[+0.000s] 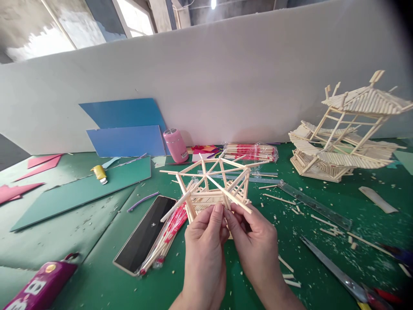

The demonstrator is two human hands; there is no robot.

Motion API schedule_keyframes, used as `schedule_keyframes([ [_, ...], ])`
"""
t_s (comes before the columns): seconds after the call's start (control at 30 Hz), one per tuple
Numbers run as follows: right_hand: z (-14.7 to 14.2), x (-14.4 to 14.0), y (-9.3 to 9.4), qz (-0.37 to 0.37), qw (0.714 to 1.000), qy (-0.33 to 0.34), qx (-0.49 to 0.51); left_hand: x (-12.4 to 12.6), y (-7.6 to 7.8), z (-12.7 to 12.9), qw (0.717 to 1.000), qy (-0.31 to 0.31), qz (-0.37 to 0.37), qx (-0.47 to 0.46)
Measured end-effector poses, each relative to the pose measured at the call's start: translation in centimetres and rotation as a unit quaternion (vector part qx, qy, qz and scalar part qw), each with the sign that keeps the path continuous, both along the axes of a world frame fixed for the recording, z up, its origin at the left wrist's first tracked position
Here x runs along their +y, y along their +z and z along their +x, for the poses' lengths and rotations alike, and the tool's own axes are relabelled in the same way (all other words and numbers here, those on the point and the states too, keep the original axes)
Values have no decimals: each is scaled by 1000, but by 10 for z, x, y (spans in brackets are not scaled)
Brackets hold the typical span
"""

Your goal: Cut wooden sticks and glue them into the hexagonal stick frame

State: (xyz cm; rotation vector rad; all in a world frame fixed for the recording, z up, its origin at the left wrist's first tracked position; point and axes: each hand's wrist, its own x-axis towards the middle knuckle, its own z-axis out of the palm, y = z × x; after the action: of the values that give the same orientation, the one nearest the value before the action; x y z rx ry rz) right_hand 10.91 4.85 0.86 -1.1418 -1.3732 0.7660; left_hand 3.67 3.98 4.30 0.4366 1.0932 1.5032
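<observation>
My left hand (206, 241) and right hand (254, 241) meet at the desk's near edge, fingertips pressed together, pinching the near side of the stick frame (214, 183). The frame stands mid-desk on the green mat (97, 258). A phone (145, 234) lies just left; a finished stick pavilion (345, 137) stands at the far right corner.
</observation>
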Motion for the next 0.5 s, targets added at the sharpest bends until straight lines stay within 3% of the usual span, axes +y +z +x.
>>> schedule_keyframes([
  [0.5, -1, 1, -4, 9, 1000, -5, -1, -3, -4, -1, 1000, -3, 3, -3],
])
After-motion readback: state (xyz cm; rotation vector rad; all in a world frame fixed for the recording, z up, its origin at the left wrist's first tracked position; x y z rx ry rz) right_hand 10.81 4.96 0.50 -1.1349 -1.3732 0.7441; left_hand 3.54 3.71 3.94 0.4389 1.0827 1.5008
